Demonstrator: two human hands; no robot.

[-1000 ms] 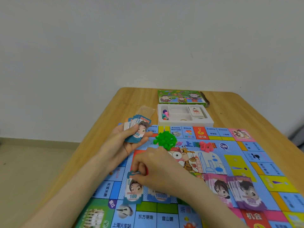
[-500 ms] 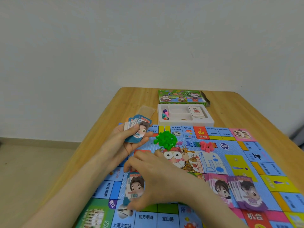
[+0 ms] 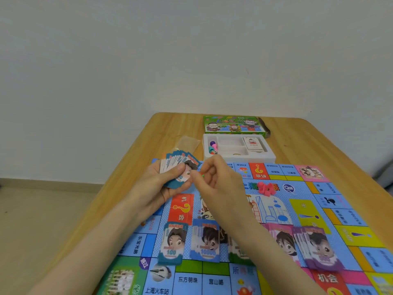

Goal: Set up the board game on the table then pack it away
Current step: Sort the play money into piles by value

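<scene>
Money notes (image 3: 180, 167) clamped fanned in left hand (image 3: 157, 185). Right hand (image 3: 215, 180) curled beside them; pinch cannot be told. Two stuck notes could be pulled together.

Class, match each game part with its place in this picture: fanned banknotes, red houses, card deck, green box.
Things:
1 fanned banknotes
2 red houses
3 card deck
4 green box

Places:
A in the white tray
B in the left hand
C on the table beyond the tray
D on the board, near its middle

Pairs: 1-B, 2-D, 3-A, 4-C
</scene>
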